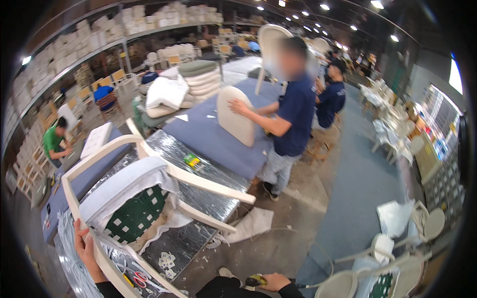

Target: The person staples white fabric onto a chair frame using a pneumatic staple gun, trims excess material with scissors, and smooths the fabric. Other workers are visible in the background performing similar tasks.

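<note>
A cream wooden armchair frame (102,256) lies tipped on the plastic-covered table in front of me. Its seat has green webbing (136,212) with pale squares, and light grey fabric (124,184) is wrapped around it, loose at the edges. My left hand (87,251) is curled against the near left rail of the chair and grips it. Low in front of my body, my right hand (273,282) is closed around a yellow-and-black air stapler (256,280). A hose seems to run from it to the right. Red-handled scissors (140,279) lie beneath the chair frame.
Across the table, a person in a navy shirt (295,111) holds a beige padded panel (234,116) upright on a blue-covered table (198,141). A green-and-yellow packet (194,162) lies beyond the chair. Chair frames (338,285) stand at lower right. Stacked cushions (201,82) rise behind.
</note>
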`<action>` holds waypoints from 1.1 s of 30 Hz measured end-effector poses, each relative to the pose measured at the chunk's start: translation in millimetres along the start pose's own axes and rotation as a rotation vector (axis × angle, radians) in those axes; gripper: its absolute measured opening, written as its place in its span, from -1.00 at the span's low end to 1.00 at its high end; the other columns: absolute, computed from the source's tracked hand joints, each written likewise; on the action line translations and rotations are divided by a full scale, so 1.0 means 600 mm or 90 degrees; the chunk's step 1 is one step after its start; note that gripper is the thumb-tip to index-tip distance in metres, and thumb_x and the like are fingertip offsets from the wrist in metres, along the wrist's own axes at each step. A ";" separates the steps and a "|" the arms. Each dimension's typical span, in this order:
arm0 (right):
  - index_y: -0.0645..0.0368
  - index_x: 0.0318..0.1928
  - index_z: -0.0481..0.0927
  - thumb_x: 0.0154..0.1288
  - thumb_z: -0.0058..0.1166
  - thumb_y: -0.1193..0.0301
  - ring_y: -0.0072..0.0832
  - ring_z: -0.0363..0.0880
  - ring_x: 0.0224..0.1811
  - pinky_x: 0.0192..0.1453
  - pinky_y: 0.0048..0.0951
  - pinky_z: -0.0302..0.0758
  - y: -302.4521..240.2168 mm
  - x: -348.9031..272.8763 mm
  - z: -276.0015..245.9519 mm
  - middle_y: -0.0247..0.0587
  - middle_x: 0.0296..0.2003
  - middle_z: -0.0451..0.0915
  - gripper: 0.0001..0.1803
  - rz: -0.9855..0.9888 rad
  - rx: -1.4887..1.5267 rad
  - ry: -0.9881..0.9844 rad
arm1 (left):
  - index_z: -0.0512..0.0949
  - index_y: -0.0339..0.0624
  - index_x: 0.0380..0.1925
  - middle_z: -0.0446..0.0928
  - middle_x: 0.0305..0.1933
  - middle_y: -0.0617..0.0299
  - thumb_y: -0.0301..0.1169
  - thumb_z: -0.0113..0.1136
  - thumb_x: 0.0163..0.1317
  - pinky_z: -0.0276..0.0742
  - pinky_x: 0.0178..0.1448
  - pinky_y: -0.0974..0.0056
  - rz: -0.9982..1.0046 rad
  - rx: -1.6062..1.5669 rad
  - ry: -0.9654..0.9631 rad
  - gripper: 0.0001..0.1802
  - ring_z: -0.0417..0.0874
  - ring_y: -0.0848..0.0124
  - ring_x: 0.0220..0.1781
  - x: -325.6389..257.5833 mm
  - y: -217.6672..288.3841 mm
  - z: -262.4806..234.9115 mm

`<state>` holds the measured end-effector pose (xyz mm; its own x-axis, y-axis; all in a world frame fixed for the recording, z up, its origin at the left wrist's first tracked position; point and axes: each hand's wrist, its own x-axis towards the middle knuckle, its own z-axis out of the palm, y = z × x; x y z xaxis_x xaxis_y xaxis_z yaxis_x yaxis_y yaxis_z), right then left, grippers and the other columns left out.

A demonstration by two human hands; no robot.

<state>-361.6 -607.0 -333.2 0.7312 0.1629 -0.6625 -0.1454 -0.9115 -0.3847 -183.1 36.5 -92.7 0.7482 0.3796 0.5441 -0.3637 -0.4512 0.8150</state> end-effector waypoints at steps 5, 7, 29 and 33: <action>0.18 0.51 0.57 0.49 0.32 -0.13 -0.01 0.82 0.23 0.30 0.03 0.68 -0.038 0.068 -0.117 0.34 0.11 0.79 -0.18 -0.051 0.097 0.086 | 0.71 -0.25 -0.11 0.35 0.73 -0.25 -0.26 0.31 0.31 -0.28 0.87 -0.16 -0.001 -0.023 0.029 -0.70 -0.03 -0.14 0.91 -0.003 0.012 0.012; 0.08 0.57 0.50 0.43 0.34 -0.17 0.09 0.80 0.23 0.34 0.10 0.67 0.005 0.146 -0.126 0.22 0.20 0.79 -0.12 -0.095 0.075 0.094 | 0.71 -0.25 -0.11 0.35 0.73 -0.26 -0.22 0.30 0.31 -0.31 0.87 -0.16 -0.006 -0.030 0.037 -0.68 -0.05 -0.14 0.91 -0.003 0.014 0.029; -0.07 0.62 0.38 0.23 0.27 0.51 0.13 0.81 -0.04 0.04 0.15 0.72 -0.094 0.798 -0.481 0.17 0.01 0.77 -0.10 -0.185 -0.009 0.340 | 0.64 -0.33 0.34 0.63 0.42 -0.23 -0.02 0.23 0.61 0.49 0.48 -0.13 -0.802 0.467 -0.287 -0.39 0.61 -0.07 0.44 -0.637 -0.125 0.315; -0.07 0.65 0.37 0.23 0.25 0.55 0.10 0.74 0.20 0.16 0.03 0.72 -0.101 0.820 -0.445 0.19 0.38 0.59 -0.07 -0.178 -0.019 0.351 | 0.64 -0.34 0.35 0.62 0.44 -0.21 -0.02 0.20 0.63 0.48 0.49 -0.14 -0.837 0.464 -0.265 -0.39 0.60 -0.07 0.45 -0.618 -0.131 0.319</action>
<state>185.2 -572.1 -464.2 0.9768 0.1860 -0.1066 0.1147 -0.8735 -0.4731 -325.8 -223.2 -396.7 0.4531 0.6206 -0.6399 0.8914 -0.3208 0.3201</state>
